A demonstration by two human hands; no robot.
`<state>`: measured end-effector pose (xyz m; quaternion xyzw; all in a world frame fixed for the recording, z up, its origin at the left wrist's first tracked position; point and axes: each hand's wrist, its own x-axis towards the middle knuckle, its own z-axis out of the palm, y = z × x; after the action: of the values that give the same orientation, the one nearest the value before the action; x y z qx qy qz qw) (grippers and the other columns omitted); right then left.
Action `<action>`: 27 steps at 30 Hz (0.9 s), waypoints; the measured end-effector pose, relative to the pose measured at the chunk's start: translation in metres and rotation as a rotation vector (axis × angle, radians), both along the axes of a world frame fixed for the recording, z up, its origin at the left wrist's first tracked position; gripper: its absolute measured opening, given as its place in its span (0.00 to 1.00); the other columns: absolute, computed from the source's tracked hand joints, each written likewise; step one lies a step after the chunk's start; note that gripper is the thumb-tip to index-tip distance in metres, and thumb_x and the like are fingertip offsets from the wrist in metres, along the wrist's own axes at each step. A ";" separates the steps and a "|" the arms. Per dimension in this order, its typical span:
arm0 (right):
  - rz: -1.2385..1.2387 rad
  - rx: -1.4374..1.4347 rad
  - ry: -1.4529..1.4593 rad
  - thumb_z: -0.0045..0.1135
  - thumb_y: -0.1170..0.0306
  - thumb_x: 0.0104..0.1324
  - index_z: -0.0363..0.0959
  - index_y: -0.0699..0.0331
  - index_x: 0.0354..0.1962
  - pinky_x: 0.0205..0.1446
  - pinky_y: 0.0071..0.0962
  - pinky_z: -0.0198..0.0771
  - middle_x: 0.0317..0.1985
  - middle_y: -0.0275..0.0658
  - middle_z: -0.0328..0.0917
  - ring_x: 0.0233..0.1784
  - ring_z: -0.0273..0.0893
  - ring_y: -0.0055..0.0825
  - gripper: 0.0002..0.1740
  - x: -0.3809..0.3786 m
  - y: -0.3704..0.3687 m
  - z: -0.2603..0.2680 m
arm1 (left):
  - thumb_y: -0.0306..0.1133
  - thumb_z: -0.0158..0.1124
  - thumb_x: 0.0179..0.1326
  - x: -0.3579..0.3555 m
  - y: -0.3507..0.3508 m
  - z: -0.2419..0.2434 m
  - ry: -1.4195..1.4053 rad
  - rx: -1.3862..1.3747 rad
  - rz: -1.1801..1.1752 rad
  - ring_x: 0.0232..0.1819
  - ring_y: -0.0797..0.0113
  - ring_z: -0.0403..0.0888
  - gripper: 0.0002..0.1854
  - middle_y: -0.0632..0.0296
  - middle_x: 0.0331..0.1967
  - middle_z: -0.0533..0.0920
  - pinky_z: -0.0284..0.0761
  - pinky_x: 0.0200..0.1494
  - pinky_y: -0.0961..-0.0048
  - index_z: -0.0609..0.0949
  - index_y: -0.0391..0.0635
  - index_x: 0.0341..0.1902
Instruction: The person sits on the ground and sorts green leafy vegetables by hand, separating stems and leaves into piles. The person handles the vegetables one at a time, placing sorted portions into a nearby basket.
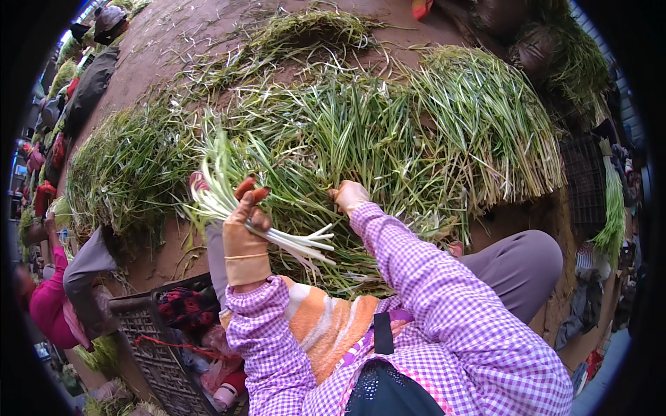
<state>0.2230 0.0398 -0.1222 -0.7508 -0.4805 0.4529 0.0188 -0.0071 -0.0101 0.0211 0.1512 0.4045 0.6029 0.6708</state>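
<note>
A bunch of peeled white-stemmed green stalks point(291, 240) is held in my left hand point(247, 226), which wears a tan glove with reddish finger coverings. The stems point right and the leafy ends fan up to the left. My right hand point(349, 197) is right of it, fingers closed at the near edge of the loose green stalks point(343, 125); what lies between the fingertips is too small to tell. A neat, dense stack of long green stalks point(489, 119) lies at the upper right, its pale ends towards me.
A dark plastic crate point(161, 353) with plastic bags and a bottle stands at the lower left. A person in a pink top point(49, 312) sits at the far left. More leafy green point(130, 166) lies left, and a dark crate point(584, 179) stands at the right.
</note>
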 end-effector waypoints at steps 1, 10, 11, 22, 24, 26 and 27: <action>0.195 0.047 -0.201 0.57 0.58 0.67 0.76 0.62 0.50 0.52 0.34 0.72 0.42 0.43 0.82 0.35 0.78 0.29 0.20 -0.006 0.009 0.008 | 0.31 0.57 0.69 0.000 0.000 -0.001 -0.045 -0.001 -0.048 0.16 0.83 0.63 0.14 0.58 0.35 0.84 0.60 0.20 0.83 0.76 0.44 0.56; -0.229 0.060 0.899 0.54 0.73 0.68 0.75 0.65 0.51 0.25 0.20 0.76 0.33 0.38 0.82 0.21 0.74 0.19 0.15 -0.005 0.008 0.087 | 0.38 0.61 0.67 0.002 -0.001 -0.001 0.231 -0.107 0.018 0.15 0.83 0.62 0.11 0.69 0.21 0.73 0.59 0.17 0.84 0.83 0.45 0.45; -0.143 -0.007 0.850 0.55 0.73 0.67 0.75 0.65 0.51 0.25 0.20 0.76 0.33 0.38 0.82 0.22 0.74 0.19 0.15 -0.008 0.000 0.089 | 0.37 0.60 0.67 0.005 -0.003 -0.003 0.268 -0.144 0.019 0.15 0.83 0.63 0.11 0.69 0.22 0.74 0.59 0.16 0.84 0.83 0.44 0.45; 0.063 0.008 0.871 0.56 0.75 0.67 0.79 0.66 0.41 0.38 0.22 0.77 0.36 0.35 0.81 0.36 0.78 0.20 0.07 -0.025 -0.081 0.080 | 0.29 0.75 0.51 0.031 -0.017 -0.033 0.420 -0.224 -0.124 0.13 0.79 0.67 0.16 0.67 0.22 0.80 0.59 0.15 0.80 0.82 0.40 0.43; 0.155 0.035 0.864 0.56 0.72 0.68 0.77 0.66 0.46 0.36 0.22 0.78 0.36 0.36 0.82 0.32 0.78 0.19 0.11 -0.021 -0.090 0.077 | 0.27 0.75 0.50 0.032 -0.019 -0.036 0.452 -0.234 -0.163 0.13 0.78 0.67 0.14 0.67 0.21 0.80 0.60 0.15 0.79 0.82 0.40 0.40; 0.035 -0.048 0.957 0.56 0.69 0.69 0.75 0.66 0.50 0.32 0.23 0.78 0.35 0.36 0.83 0.27 0.78 0.19 0.14 -0.018 -0.091 0.074 | 0.26 0.74 0.50 0.033 -0.021 -0.039 0.445 -0.243 -0.151 0.13 0.78 0.68 0.13 0.66 0.21 0.80 0.61 0.15 0.79 0.81 0.40 0.39; -0.028 -0.113 0.963 0.56 0.67 0.69 0.74 0.66 0.51 0.30 0.23 0.78 0.35 0.36 0.83 0.25 0.78 0.19 0.16 -0.020 -0.090 0.074 | 0.25 0.74 0.50 0.033 -0.022 -0.041 0.418 -0.248 -0.145 0.13 0.77 0.69 0.13 0.66 0.21 0.80 0.62 0.15 0.78 0.81 0.40 0.39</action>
<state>0.2034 -0.0499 -0.0482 -0.4622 -0.3816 0.7740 0.2042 0.0258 -0.0319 -0.0195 0.2176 0.5934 0.4547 0.6275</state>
